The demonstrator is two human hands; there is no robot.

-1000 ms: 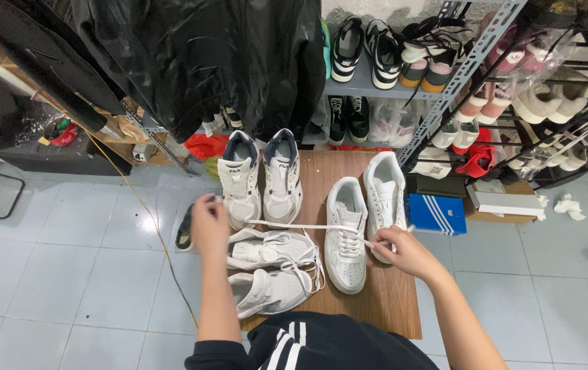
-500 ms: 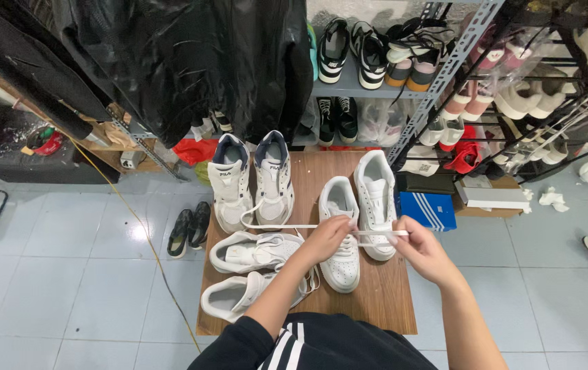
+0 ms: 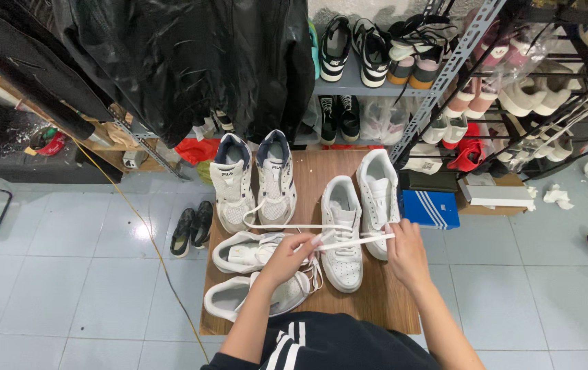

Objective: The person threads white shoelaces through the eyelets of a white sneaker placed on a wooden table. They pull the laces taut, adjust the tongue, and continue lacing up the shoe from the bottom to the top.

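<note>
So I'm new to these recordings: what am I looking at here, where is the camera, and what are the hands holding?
There is no machine here: a person wears a camera on the head, looking down at their own two bare hands. The left hand and right hand pinch a flat white shoelace stretched between them. Below is a small wooden table carrying white sneakers: a pair with dark collars at the far side, a plain white pair under the lace, and two more lying on their sides near the left hand. Shoe racks stand behind.
</note>
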